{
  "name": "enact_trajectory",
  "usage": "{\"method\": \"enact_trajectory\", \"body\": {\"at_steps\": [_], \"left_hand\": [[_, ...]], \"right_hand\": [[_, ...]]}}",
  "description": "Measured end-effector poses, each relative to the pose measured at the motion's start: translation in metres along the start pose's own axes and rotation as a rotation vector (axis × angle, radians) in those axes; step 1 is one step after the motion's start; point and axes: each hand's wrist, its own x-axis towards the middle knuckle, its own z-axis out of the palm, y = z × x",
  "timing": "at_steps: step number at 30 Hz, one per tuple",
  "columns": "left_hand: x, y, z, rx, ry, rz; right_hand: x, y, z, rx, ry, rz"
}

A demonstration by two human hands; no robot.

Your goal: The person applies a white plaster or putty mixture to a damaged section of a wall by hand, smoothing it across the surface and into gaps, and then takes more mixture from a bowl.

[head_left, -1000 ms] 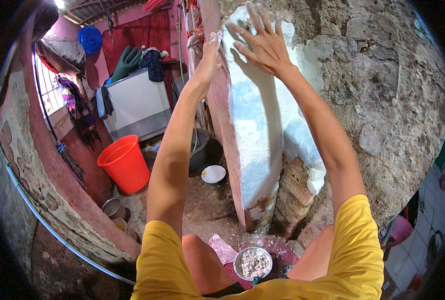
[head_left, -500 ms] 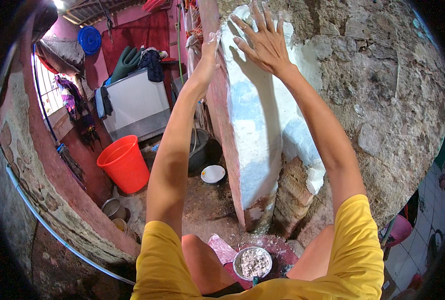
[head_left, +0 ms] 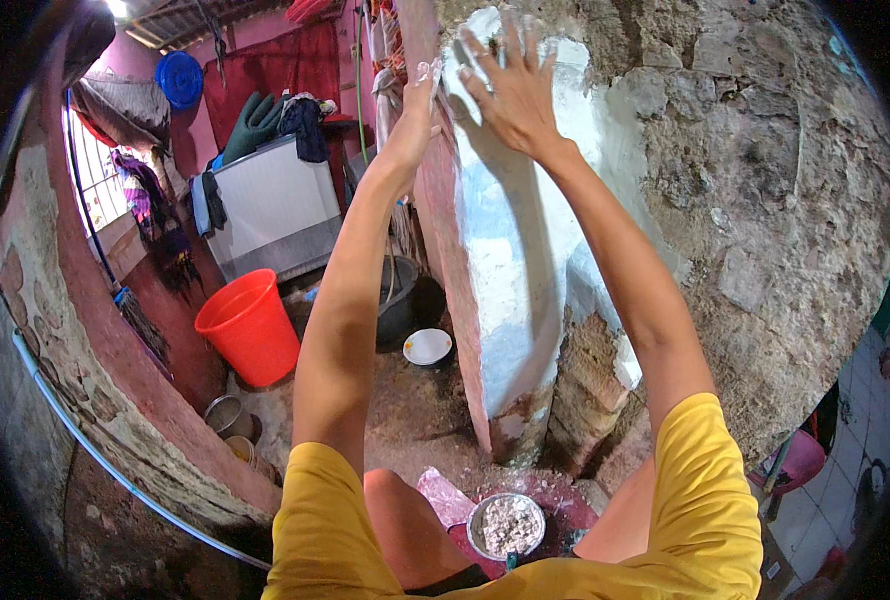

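My right hand (head_left: 513,95) lies against the upper part of a wall patch coated in white and pale blue (head_left: 510,240), its fingers spread and slightly blurred. It holds nothing. At the pinkish left edge of the same wall, my left hand (head_left: 417,112) is seen edge-on, raised and stretched along the corner, with white paste on its fingertips. Nothing shows in it, though part of it is turned away. Between my knees stands a round bowl (head_left: 506,527) of lumpy whitish mix. A crumpled clear plastic bag (head_left: 445,497) lies beside the bowl.
Bare rough masonry (head_left: 755,210) spreads to the right. On the left are a red bucket (head_left: 250,330), a dark tub (head_left: 395,300), a white plate (head_left: 427,347) and a white chest (head_left: 275,210) with cloths on it. A light-blue hose (head_left: 115,480) runs along the low wall.
My right hand has slid slightly left and down across the white coating, its elbow shifting left too. The left hand stays at the wall's edge.
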Motion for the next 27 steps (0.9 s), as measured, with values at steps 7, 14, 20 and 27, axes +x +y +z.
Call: {"method": "enact_trajectory", "body": {"at_steps": [7, 14, 20, 27], "left_hand": [[-0.002, 0.000, -0.002, 0.025, 0.012, 0.016], [-0.005, 0.004, 0.002, 0.000, -0.003, -0.012], [-0.003, 0.005, 0.000, 0.004, -0.010, -0.015], [0.001, 0.001, -0.003, -0.009, -0.045, -0.014]], "right_hand": [[-0.017, -0.003, 0.002, -0.020, -0.053, -0.024], [0.001, -0.014, 0.006, 0.065, -0.001, -0.022], [-0.010, -0.015, 0.006, 0.068, -0.002, -0.011], [-0.009, -0.016, 0.001, 0.032, 0.004, -0.059]]}}
